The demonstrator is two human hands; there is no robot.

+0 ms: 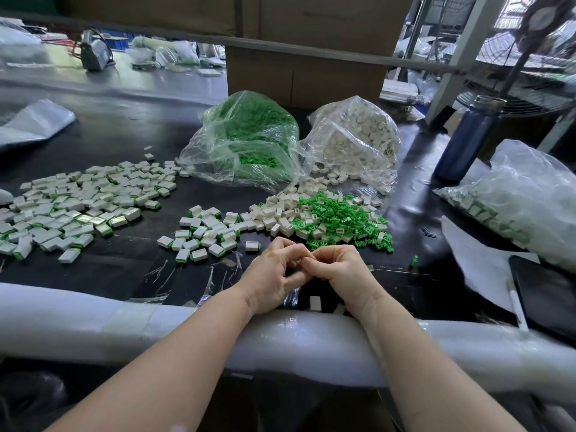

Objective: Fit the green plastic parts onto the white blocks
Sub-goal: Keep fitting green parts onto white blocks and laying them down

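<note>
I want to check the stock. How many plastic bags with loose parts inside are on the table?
3. The bag of green parts is at center back, the bag of white blocks is right beside it, and a third bag is at the right edge. Others may be hidden out of view.

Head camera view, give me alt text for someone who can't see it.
Two bare hands, left hand and right hand, meet fingertip to fingertip over a black table; whatever they hold is hidden. Beyond lie loose green plastic parts mixed with white blocks.
</note>
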